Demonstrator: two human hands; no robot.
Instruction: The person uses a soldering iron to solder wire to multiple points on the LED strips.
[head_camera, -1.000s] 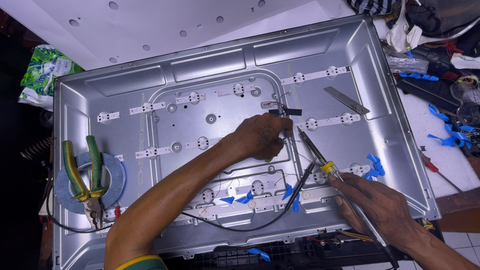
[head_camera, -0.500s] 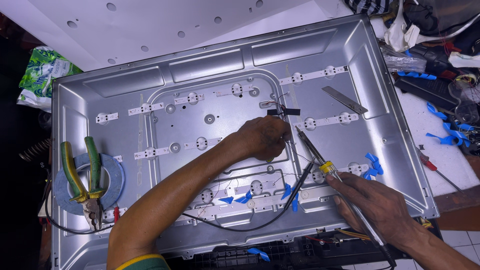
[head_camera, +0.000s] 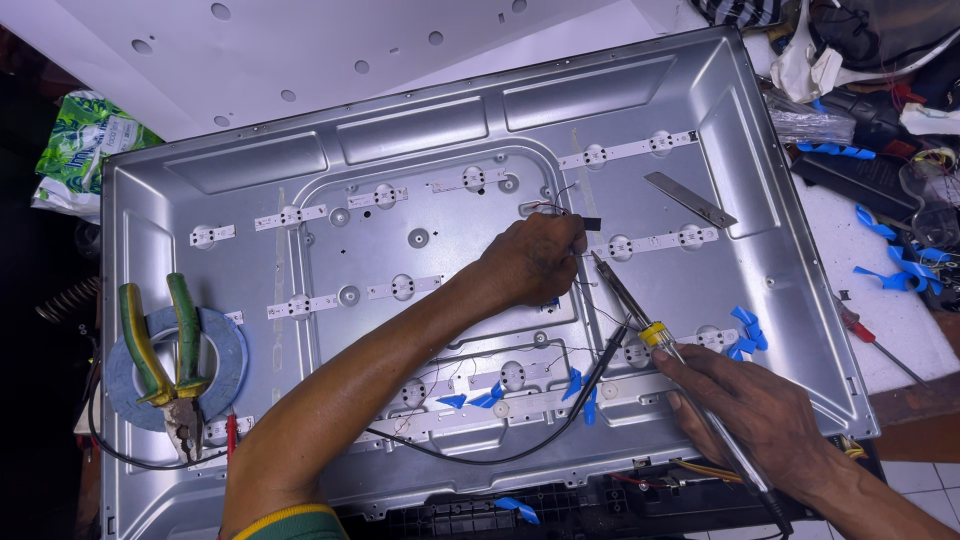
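A large grey metal back panel (head_camera: 640, 100) lies flat, with white LED strips (head_camera: 640, 150) fixed across it. My left hand (head_camera: 532, 262) rests near the panel's middle, fingers pinched on thin wires (head_camera: 552, 208) beside a strip end. My right hand (head_camera: 752, 412) holds a soldering iron (head_camera: 640, 318) with a yellow collar, its tip pointing up-left toward the left hand's fingers. A black cable (head_camera: 560, 436) curves under my left forearm across the lower strips.
Green-handled pliers (head_camera: 165, 360) lie on a blue tape roll (head_camera: 222, 352) at the panel's left. A flat metal blade (head_camera: 690, 199) lies upper right. Blue tape scraps (head_camera: 745, 330) dot the panel and the white table. A red screwdriver (head_camera: 872, 340) and clutter sit right.
Both hands stay almost where they were; the soldering iron tip has held near the left hand's fingers. Nothing else has visibly moved.
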